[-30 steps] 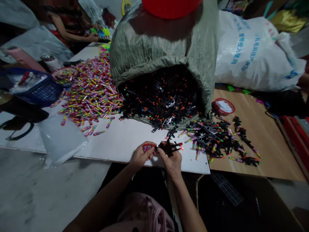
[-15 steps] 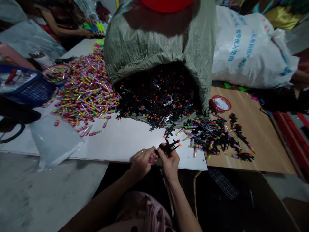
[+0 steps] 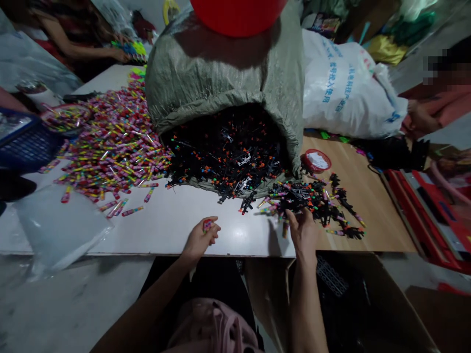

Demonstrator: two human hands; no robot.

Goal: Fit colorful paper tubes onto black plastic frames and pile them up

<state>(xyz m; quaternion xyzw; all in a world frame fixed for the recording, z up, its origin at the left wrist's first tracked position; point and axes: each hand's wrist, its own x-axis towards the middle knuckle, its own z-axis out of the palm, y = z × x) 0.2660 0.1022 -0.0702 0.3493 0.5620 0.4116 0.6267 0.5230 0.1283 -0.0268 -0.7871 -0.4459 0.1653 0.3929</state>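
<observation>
My left hand [image 3: 201, 239] is closed around a small candy tube [image 3: 208, 225], whose pink and red end shows above the fingers; whether more tubes are in the palm is hidden. Over to the right, my right hand [image 3: 303, 233] is at the near edge of a pile of black toy guns [image 3: 300, 196], many with candy tubes on them. Its thumb and fingers are apart, with nothing visible held between them. A single black toy gun [image 3: 248, 202] lies on the white table between the hands, in front of the sack mouth.
A green woven sack [image 3: 221, 73] spills toy guns, under a red basin [image 3: 239, 17]. Left of it spreads a heap of candy tubes [image 3: 110, 142], near a plastic bag [image 3: 62, 225] and blue basket [image 3: 25, 142]. A red basket [image 3: 316, 169] and white sack [image 3: 346, 88] stand right. Co-workers sit on both sides.
My right hand has moved right to the pile, and the toy gun it held is no longer in it. My left hand has moved slightly left, apart from the right, keeping its candy tube.
</observation>
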